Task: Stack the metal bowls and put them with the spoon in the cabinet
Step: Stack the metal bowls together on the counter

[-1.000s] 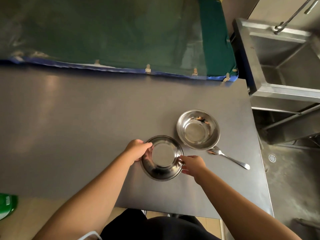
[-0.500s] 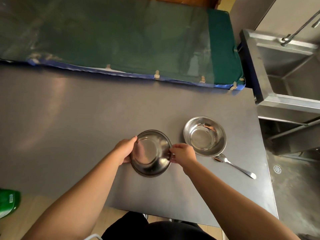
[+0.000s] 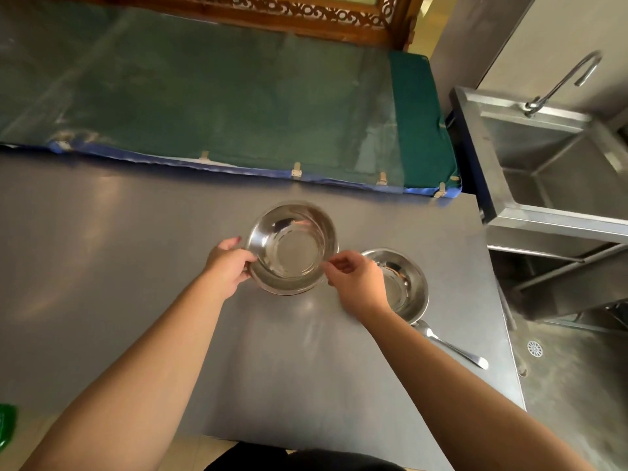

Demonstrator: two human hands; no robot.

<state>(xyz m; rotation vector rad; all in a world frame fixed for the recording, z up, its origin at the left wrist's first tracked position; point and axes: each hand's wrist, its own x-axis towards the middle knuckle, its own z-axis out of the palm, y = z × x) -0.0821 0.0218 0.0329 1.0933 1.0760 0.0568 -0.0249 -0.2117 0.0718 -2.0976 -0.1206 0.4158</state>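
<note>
Left hand [image 3: 228, 266] grasping first bowl [image 3: 292, 248] by rim; right hand [image 3: 356, 280] released, fingertips at rim. Second bowl [image 3: 404, 283], spoon [image 3: 452, 346] on bench [image 3: 136, 266]. Stacking, cabinet pending.

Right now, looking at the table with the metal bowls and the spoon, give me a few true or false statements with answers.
1. The left hand grips the round shiny metal bowl by its rim. True.
2. The two bowls are already stacked. False: the second metal bowl sits apart, to the right.
3. The silver metal spoon lies inside a bowl. False: it lies on the grey table.
4. A steel sink stands to the right of the table. True.
</note>
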